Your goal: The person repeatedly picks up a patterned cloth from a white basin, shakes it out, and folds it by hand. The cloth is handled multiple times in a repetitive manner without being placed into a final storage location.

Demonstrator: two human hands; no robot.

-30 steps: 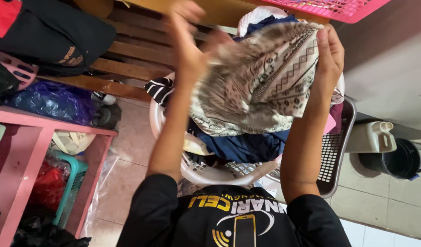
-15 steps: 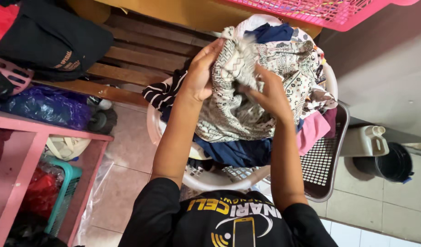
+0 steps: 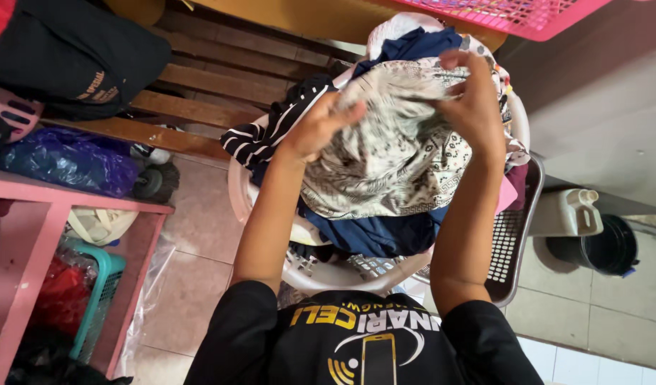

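My left hand (image 3: 321,128) and my right hand (image 3: 477,107) both grip a cream cloth with a dark pattern (image 3: 392,157), bunched between them. The cloth rests on top of a pile of laundry in a white plastic basket (image 3: 321,274). Under it lie a dark blue garment (image 3: 374,235) and a black-and-white striped garment (image 3: 271,132), which hangs over the basket's left rim. A pink piece (image 3: 508,194) shows at the right edge of the pile. Another dark blue item (image 3: 417,44) sits at the far side of the pile.
A wooden slatted bench (image 3: 199,107) runs behind the basket, with a black bag (image 3: 71,50) on it. A pink table (image 3: 28,207) at left bears a blue plastic bag (image 3: 64,160); a teal basket (image 3: 103,285) stands beneath. A white jerrycan (image 3: 566,214) and black bucket (image 3: 602,249) stand right.
The patterned cloth was held up and spread wide. My hands have since come together and lowered it, bunched, onto the laundry pile.
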